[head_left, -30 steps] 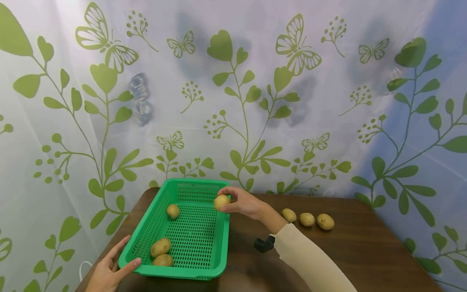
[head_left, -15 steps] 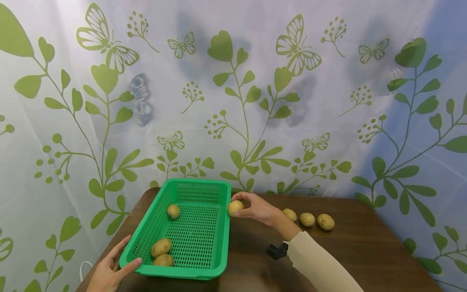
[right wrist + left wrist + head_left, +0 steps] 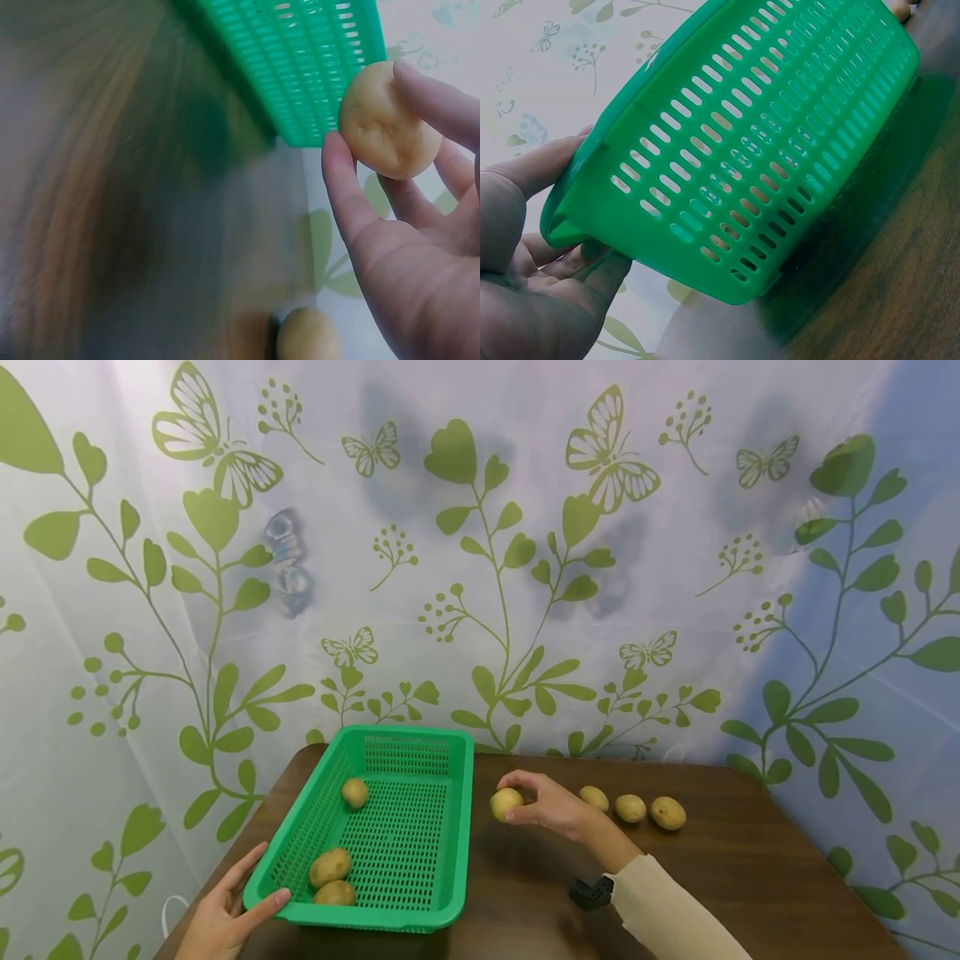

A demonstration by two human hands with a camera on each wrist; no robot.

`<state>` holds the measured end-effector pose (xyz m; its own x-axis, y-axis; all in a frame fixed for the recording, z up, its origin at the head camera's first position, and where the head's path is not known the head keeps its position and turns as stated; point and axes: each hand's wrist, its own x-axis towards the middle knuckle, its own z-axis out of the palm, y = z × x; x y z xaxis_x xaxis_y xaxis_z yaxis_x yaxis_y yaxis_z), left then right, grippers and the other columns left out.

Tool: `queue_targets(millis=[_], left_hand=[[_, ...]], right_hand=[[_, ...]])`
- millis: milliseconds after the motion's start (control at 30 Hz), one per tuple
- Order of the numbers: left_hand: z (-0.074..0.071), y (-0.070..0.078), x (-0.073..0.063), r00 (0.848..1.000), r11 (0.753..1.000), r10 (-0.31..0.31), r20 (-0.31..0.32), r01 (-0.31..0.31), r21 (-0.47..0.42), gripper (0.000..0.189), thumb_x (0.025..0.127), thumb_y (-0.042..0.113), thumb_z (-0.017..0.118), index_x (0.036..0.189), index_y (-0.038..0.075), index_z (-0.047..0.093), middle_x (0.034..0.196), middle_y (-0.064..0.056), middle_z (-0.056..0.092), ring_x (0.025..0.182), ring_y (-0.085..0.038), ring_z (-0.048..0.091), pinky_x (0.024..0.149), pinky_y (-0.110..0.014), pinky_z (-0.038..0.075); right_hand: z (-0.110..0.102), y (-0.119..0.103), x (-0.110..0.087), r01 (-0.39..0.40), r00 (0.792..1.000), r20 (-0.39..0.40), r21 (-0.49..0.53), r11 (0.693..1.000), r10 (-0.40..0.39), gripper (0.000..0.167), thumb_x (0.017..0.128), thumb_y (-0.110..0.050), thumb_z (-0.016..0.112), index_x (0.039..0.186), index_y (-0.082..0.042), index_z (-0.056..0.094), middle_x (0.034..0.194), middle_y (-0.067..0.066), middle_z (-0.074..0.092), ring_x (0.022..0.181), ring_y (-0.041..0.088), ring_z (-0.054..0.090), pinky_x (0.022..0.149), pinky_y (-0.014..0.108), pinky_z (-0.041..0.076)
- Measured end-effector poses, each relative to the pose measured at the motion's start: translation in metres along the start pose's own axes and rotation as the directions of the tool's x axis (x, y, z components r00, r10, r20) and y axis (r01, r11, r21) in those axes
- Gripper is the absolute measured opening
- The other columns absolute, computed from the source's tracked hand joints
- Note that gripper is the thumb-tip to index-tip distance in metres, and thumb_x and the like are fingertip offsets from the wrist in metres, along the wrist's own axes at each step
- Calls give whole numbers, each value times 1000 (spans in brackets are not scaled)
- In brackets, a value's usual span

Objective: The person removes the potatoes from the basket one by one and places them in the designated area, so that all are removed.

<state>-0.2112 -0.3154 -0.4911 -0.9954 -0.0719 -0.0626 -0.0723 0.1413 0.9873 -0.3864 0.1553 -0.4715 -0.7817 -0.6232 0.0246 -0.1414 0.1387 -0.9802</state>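
Observation:
A green slotted plastic basket [image 3: 457, 827] stands on the left part of the table, with three potatoes inside: one potato [image 3: 355, 792] towards the back and two together at the front left. My left hand [image 3: 225, 910] grips its near left corner, thumb over the rim and fingers under it, as the left wrist view also shows. To the right of the basket, my right hand [image 3: 551, 807] holds a potato [image 3: 386, 124] between thumb and fingertips, above the table. Three more potatoes lie in a row farther right, the leftmost potato [image 3: 594, 798] partly behind the right wrist.
The dark brown wooden table [image 3: 712, 885] ends at a pale curtain [image 3: 525, 568] printed with green leaves and butterflies. A black wrist device [image 3: 591, 893] hangs below the right sleeve. A white cable [image 3: 174, 903] curves past the table's left edge.
My right hand has carried its potato from over the basket's right rim, rightward and slightly nearer, out past the basket. The left hand and basket have stayed put.

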Motion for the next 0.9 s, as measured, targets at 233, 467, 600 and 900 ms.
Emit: queue_targets(millis=[233, 467, 600, 900], left_hand=[[0, 1, 0, 1000, 1000, 4, 3, -4, -1, 86, 103, 20, 69, 165, 1, 13, 159, -30, 28, 103, 6, 61, 86, -27, 58], [0, 2, 1, 1000, 1000, 18, 2, -18, 4, 84, 103, 18, 69, 165, 1, 15, 158, -28, 31, 103, 8, 60, 86, -26, 58], [0, 5, 1, 998, 997, 58, 2, -59, 48, 83, 103, 21, 69, 165, 1, 16, 161, -28, 26, 104, 16, 53, 85, -22, 56], [-2, 5, -2, 1000, 999, -21, 17, 21, 31, 86, 104, 24, 68, 166, 4, 12, 163, -29, 24, 102, 14, 56, 87, -24, 56]], right_hand=[[-7, 12, -14, 18, 1000, -8, -117, 993, -19, 40, 94, -2, 77, 129, 2, 59, 119, 16, 56, 105, 32, 54, 81, 32, 55], [-18, 24, -30, 33, 999, -18, -208, 977, -38, 40, 92, -5, 79, 128, 1, 61, 126, 16, 49, 111, 31, 45, 82, 32, 52], [-26, 29, -37, 35, 999, -12, -230, 973, -39, 39, 92, -5, 79, 126, 0, 62, 127, 16, 53, 109, 30, 50, 83, 33, 52], [-36, 37, -57, -72, 996, 27, -314, 947, 85, 36, 95, -18, 79, 127, -11, 64, 131, 11, 53, 114, 32, 47, 87, 41, 47]])
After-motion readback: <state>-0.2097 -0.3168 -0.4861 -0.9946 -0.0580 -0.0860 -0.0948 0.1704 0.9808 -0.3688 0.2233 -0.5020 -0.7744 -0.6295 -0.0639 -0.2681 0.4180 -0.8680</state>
